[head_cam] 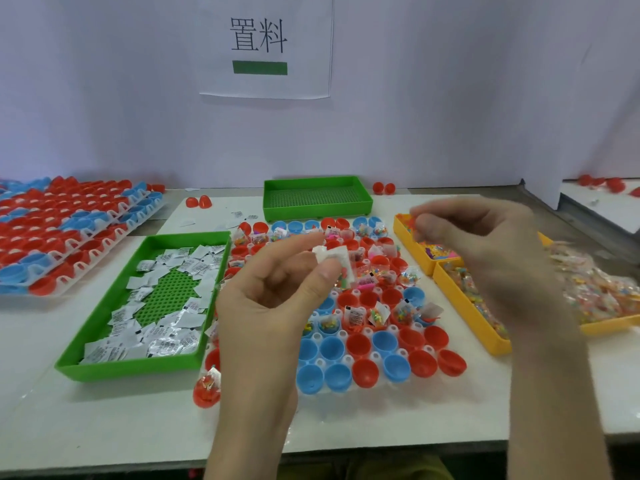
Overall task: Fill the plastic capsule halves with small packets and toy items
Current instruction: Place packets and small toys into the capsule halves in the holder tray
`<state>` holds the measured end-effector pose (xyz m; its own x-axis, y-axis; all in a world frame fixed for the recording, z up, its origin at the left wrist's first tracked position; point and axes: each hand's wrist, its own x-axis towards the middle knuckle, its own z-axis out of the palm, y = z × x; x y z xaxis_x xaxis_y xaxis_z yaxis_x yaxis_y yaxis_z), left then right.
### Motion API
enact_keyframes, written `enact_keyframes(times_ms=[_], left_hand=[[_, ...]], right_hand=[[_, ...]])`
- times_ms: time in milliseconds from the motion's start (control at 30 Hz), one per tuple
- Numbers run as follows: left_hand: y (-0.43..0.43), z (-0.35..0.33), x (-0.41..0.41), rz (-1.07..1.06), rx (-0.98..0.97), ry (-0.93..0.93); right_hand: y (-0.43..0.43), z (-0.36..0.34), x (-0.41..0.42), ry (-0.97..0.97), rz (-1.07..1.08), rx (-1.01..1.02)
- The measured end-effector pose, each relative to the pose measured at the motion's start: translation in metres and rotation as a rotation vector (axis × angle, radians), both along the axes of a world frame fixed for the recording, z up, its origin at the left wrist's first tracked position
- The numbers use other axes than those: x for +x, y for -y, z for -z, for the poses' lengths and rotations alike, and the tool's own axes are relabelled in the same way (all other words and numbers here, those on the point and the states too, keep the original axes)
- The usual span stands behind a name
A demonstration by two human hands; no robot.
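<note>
A clear holder (pixel 360 388) in the middle of the table carries several red and blue capsule halves (pixel 363 355). Those at the back hold packets and toys; the front rows are bare. My left hand (pixel 277 292) hovers above the holder and pinches a small white packet (pixel 332 254) between thumb and fingers. My right hand (pixel 485 244), blurred, is raised over the yellow trays (pixel 460 306) with its fingers curled together; whether they hold anything is unclear. A green tray (pixel 104 323) of white packets (pixel 166 327) lies to the left.
An empty green tray (pixel 317 197) stands at the back. Stacked holders of red and blue capsule halves (pixel 69 233) fill the far left. A filled red capsule half (pixel 207 389) lies loose by the holder's front left corner. Loose red halves (pixel 383 188) sit along the white back wall.
</note>
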<state>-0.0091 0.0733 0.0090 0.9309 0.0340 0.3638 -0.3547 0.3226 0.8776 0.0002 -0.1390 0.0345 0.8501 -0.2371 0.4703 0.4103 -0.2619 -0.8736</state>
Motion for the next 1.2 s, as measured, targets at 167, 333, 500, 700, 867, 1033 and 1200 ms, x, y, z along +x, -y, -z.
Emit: enact_keyframes(times_ms=[167, 333, 500, 700, 867, 1033, 1200], left_hand=[[0.008, 0.0, -0.003, 0.048, 0.009, 0.014], [0.008, -0.002, -0.004, 0.026, 0.037, 0.016], [0.008, -0.003, -0.006, 0.016, 0.021, -0.003], [0.006, -0.003, -0.005, 0.014, -0.018, -0.03], [0.004, -0.001, -0.004, 0.027, -0.078, -0.032], [-0.012, -0.002, -0.003, 0.093, -0.006, -0.031], [-0.053, 0.002, -0.001, -0.093, 0.755, 0.157]], right_hand=[[-0.042, 0.007, -0.024, -0.043, -0.231, -0.028], [-0.047, 0.007, -0.025, 0.011, -0.22, -0.01], [-0.049, 0.005, -0.027, 0.032, -0.242, -0.005], [-0.055, 0.002, -0.028, 0.01, -0.287, 0.026], [-0.067, 0.002, -0.029, 0.025, -0.321, 0.06], [-0.071, 0.003, -0.027, 0.026, -0.324, 0.05], [-0.067, 0.014, -0.024, -0.097, -0.299, -0.202]])
